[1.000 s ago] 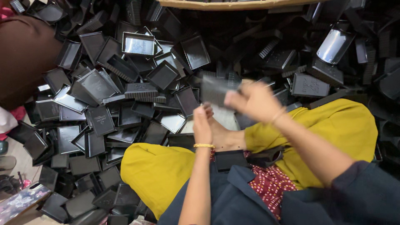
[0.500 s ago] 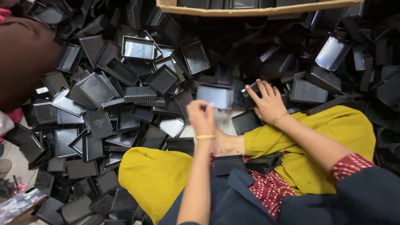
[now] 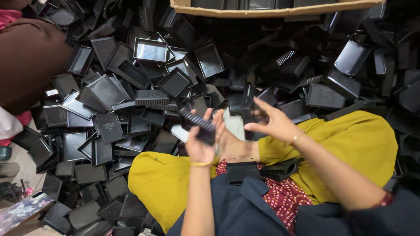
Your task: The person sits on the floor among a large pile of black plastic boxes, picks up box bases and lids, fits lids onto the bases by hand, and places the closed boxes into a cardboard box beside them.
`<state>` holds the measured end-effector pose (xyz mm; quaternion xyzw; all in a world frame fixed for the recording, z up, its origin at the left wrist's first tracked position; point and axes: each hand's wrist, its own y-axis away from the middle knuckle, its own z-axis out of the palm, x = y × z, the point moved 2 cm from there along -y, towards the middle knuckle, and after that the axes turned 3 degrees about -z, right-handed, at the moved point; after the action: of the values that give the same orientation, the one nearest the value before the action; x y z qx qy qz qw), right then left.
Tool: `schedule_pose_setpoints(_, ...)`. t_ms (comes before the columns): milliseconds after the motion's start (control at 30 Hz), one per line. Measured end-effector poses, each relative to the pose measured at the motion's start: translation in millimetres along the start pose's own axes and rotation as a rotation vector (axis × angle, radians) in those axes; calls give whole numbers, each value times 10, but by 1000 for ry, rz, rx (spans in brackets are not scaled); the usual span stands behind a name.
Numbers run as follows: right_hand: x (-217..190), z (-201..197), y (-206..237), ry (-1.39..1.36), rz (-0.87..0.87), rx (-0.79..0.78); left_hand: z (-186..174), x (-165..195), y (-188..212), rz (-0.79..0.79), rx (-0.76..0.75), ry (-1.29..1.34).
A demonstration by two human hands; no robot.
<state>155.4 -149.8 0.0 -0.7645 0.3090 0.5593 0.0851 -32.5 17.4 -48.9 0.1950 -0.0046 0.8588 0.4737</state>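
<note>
I sit cross-legged in yellow trousers [image 3: 350, 144] amid a heap of black plastic trays [image 3: 113, 109]. My left hand [image 3: 202, 142] grips a black ribbed plastic piece [image 3: 199, 123], tilted with its toothed edge up. My right hand [image 3: 273, 124] holds a small black tray part [image 3: 247, 109] upright between thumb and fingers, just right of the left hand. A bare foot [image 3: 234, 146] shows between the hands. Two black parts [image 3: 243, 171] lie in my lap.
A cardboard box [image 3: 271, 9] with black parts stands at the top edge. Another person in brown clothing [image 3: 28, 65] sits at the upper left. Black trays and ribbed pieces cover the floor on the left, back and right.
Both hands drew back from the pile toward my lap. The left hand now holds a ribbed piece and the right hand a small tray part; the view has shifted slightly.
</note>
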Motion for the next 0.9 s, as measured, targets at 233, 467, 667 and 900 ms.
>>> schedule_pose_setpoints(233,-258,309,292,-185,-68,83,-169,-351,-116,86,98,-978)
schedule_pose_setpoints(467,-86,409,235,-72,83,104,181,-514,113,121,-53,-554)
schedule_pose_setpoints(667,60,463,261,-168,148,75,403,-429,190,349,-58,-1138)
schedule_pose_setpoints(900,100,432,263,-231,61,100,438,-484,140,363,-75,-1249)
